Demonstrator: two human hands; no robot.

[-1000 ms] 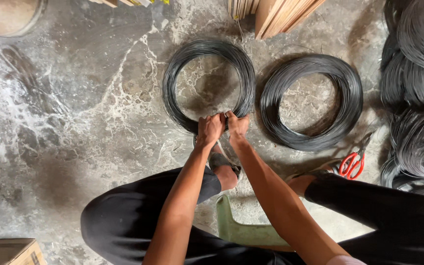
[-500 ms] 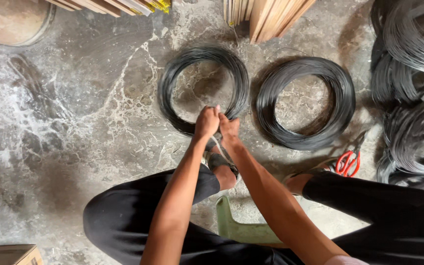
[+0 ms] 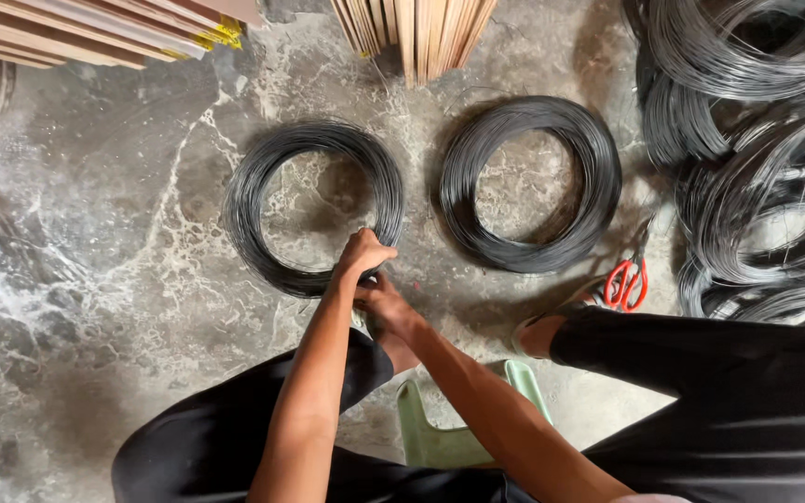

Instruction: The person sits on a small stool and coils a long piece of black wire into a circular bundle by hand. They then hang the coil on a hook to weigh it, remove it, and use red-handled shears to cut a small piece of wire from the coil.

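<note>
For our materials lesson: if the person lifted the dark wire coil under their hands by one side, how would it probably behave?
The wire coil would probably sag into an oval, since it is many thin loose strands. It likely feels heavy for its size, being densely wound metal. Strands may spring apart where the left hand and right hand are not gripping.

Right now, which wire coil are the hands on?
The left-hand flat coil: left hand and right hand meet at its near rim. The second flat coil and the piled coils lie untouched.

Workshop floor: stained concrete floor (image 3: 95, 279), wire coils (image 3: 747, 140) heaped right of red scissors (image 3: 624, 284), wooden slats (image 3: 412, 33) beyond.
</note>
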